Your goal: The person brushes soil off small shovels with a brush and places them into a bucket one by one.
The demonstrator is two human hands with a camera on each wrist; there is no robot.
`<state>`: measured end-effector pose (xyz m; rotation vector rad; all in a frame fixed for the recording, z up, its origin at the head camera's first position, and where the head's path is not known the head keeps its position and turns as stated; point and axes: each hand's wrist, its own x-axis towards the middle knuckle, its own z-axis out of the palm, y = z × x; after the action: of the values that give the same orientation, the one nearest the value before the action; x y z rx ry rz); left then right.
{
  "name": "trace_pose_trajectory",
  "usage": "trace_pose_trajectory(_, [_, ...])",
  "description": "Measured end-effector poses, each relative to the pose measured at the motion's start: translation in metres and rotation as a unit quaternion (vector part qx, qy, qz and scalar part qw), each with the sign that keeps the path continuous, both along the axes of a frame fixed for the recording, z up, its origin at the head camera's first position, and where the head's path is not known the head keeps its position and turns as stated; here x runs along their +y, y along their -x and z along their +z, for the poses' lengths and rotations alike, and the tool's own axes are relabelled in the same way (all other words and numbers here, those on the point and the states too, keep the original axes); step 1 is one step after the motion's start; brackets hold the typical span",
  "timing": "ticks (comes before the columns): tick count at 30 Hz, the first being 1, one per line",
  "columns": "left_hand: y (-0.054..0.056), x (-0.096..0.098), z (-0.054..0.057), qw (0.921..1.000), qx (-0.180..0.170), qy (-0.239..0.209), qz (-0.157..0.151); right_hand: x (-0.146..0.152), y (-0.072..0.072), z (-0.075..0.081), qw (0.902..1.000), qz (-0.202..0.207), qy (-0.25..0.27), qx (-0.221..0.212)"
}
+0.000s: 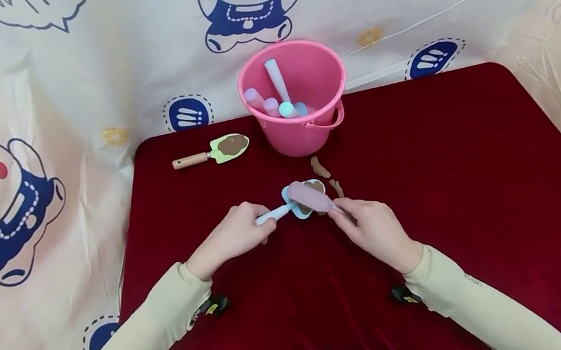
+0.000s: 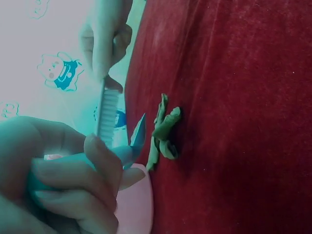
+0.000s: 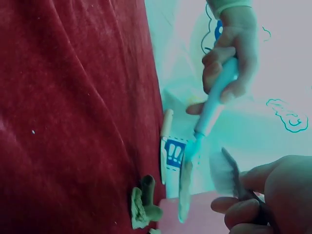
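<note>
My left hand (image 1: 234, 232) grips the handle of a light blue toy shovel (image 1: 274, 214), its blade raised above the red cloth. Brown clay-like material covers much of the blade. In my right hand (image 1: 381, 235) is a pinkish-purple brush (image 1: 310, 196), pinched by its handle. In the head view the brush head overlaps the blade and hides part of it. From the left wrist view, the brush's row of bristles (image 2: 108, 114) shows near the shovel blade (image 2: 139, 130). Several brown pieces (image 1: 319, 167) lie on the cloth beyond and beside the blade; they look greenish in the wrist views.
A pink bucket (image 1: 299, 138) stands at the back, holding several handled tools in pastel colours (image 1: 276, 78). Left of it lies a green trowel (image 1: 221, 155) with a wooden handle and a brown patch on its blade. Red cloth (image 1: 479, 180) covers the table; a patterned curtain (image 1: 169, 27) hangs behind.
</note>
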<state>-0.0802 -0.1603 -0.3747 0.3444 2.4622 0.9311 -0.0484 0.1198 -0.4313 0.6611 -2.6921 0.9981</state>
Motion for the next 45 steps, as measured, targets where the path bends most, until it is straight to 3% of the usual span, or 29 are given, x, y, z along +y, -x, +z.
trace_pose_trajectory(4, [0.0, 0.002, 0.001, 0.9999, 0.01, -0.002, 0.004, -0.002, 0.001, -0.001, 0.9998, 0.013, -0.011, -0.013])
trace_pose_trajectory(12, [0.003, 0.001, 0.002, 0.9997, 0.012, -0.015, 0.018, 0.0, 0.005, -0.006, 0.9997, -0.018, -0.017, -0.003])
trace_pose_trajectory(24, [0.006, 0.0, 0.007, 0.9998, 0.016, -0.007, 0.007, -0.002, 0.008, -0.007, 0.9989, -0.041, -0.005, 0.022])
trace_pose_trajectory(30, [0.008, -0.002, 0.009, 0.9998, 0.015, -0.008, 0.01, -0.004, 0.011, -0.007, 0.999, -0.018, 0.005, 0.04])
trace_pose_trajectory(35, [0.005, 0.0, 0.011, 0.9998, 0.007, -0.007, 0.017, -0.006, 0.01, -0.011, 0.9979, 0.01, -0.026, 0.058])
trace_pose_trajectory(40, [0.002, -0.002, 0.01, 0.9997, 0.001, -0.011, 0.021, -0.002, 0.009, -0.011, 0.9959, -0.013, -0.049, 0.075])
trace_pose_trajectory(45, [0.002, -0.003, 0.008, 0.9997, 0.001, -0.018, 0.017, 0.003, 0.009, -0.013, 0.9963, -0.023, -0.039, 0.074])
